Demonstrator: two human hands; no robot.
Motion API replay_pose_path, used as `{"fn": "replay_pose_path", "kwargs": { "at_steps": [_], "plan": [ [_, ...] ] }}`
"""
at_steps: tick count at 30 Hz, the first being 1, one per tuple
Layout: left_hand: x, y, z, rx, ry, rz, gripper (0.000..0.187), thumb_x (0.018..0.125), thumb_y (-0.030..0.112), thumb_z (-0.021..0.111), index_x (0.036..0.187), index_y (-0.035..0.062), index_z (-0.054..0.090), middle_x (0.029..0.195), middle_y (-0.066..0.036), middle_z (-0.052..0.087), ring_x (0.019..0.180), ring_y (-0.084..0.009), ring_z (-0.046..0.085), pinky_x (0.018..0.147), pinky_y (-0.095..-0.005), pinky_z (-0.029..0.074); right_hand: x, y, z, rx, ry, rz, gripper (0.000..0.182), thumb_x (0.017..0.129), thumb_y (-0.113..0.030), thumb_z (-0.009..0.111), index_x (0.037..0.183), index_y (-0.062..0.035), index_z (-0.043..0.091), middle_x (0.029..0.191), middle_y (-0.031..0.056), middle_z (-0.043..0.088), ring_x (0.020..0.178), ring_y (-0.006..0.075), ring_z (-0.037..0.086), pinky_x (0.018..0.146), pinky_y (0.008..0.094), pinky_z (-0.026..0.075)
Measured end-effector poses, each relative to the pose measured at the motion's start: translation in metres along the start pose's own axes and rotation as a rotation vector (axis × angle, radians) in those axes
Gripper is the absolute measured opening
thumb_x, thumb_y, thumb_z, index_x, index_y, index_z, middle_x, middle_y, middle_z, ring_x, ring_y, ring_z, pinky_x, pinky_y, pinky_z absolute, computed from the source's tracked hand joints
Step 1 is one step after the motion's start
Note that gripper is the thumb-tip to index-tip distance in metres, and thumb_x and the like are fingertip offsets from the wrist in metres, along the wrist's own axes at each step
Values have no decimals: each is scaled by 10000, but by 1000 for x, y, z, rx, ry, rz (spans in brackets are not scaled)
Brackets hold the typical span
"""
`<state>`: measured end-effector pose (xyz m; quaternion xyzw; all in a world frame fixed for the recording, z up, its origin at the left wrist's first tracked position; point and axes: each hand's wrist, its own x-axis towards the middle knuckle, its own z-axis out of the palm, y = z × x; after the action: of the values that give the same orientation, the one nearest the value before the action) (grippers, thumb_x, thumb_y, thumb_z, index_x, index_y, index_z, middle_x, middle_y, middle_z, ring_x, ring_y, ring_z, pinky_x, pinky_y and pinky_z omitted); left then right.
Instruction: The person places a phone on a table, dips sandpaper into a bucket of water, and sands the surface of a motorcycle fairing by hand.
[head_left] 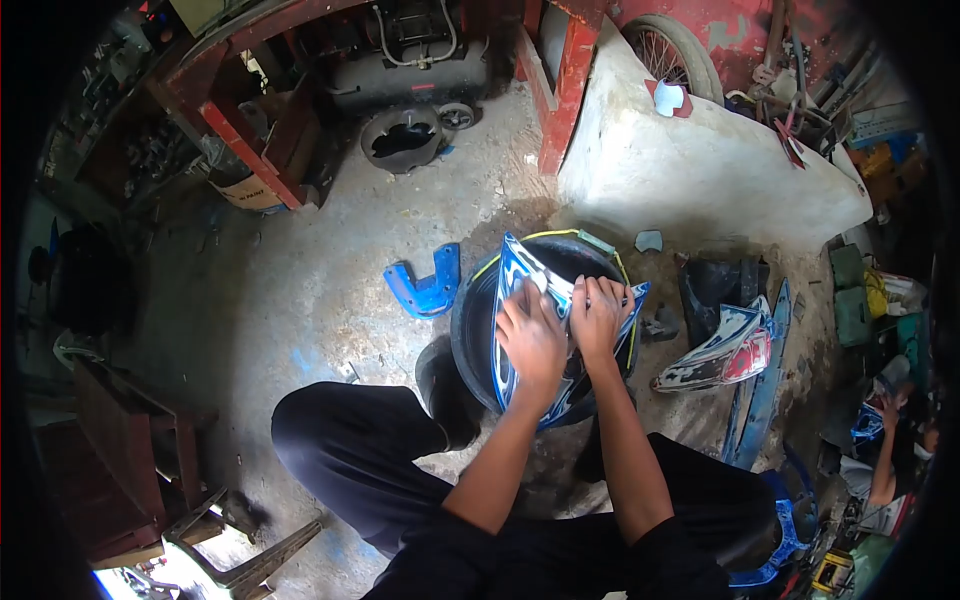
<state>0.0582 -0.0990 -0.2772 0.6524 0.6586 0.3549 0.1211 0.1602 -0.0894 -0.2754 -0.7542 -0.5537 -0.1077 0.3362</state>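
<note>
A blue and white patterned motorcycle fairing panel (509, 267) lies across the top of a black bucket (462, 345) between my knees. My right hand (598, 312) grips the panel's upper right part, fingers curled over its edge. My left hand (532, 330), slightly blurred, presses on the panel's face with bent fingers. A small pale piece (540, 281) shows at its fingertips; I cannot tell what it is. The bucket has a yellow rim line and its inside is dark, mostly hidden by the panel and my hands.
A blue plastic part (428, 284) lies left of the bucket. To the right are a white, blue and red panel (722, 352) and a long blue strip (762, 390). A low white wall (690, 165) stands ahead. Another person's arm (886, 455) shows at far right.
</note>
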Motion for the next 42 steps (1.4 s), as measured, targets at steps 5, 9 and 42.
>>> {"fn": "replay_pose_path", "kwargs": {
  "at_steps": [5,9,42],
  "plan": [
    [45,-4,3,28,-26,-128,387,1064,298,469,1328,101,672,1267,-175,545,1144,-375,522,926,-522,434,-2,1,-1,1,-23,-2,279,994,-260,563,848,-60,691,903,81,653,1015,304,582,1095,536,311],
    [18,1,2,28,-56,-130,404,1060,323,482,1361,125,665,1273,-166,536,1139,-375,522,925,-519,433,-1,0,-1,-18,-40,17,266,989,-259,576,851,-64,694,905,81,654,1027,298,585,1096,523,318],
    [18,-4,-6,-13,-110,-121,408,1071,360,466,1351,171,695,1386,-185,470,1240,-409,456,1008,-560,369,0,2,-1,-4,-27,15,279,979,-264,577,860,-53,716,876,84,650,1007,298,585,1091,506,313]
  ]
}}
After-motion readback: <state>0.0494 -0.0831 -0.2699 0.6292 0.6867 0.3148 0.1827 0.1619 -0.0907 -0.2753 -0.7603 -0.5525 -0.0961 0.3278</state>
